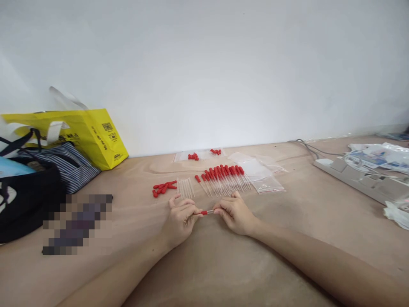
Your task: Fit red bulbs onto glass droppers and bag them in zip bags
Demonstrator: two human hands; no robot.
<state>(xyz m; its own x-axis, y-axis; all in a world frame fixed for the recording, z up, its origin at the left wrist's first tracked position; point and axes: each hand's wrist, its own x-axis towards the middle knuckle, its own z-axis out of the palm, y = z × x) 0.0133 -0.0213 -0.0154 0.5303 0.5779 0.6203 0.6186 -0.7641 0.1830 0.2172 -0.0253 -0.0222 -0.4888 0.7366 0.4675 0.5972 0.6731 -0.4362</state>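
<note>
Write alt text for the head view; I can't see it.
The left hand pinches a small red bulb and the right hand grips the clear slender tube meeting it. Beyond them on the brown tabletop lie loose red bulbs, bare clear tubes and a row of clear tubes capped with red bulbs; a yellow printed bag sits at left.

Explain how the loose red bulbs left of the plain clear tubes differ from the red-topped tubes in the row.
The loose red bulbs show no stems, while the red-topped tubes have slender clear ones. The bulbs lie jumbled at different angles; the red-topped tubes lie side by side. The bulbs make a smaller group than the red-topped tubes. Both show a similar bright red.
</note>
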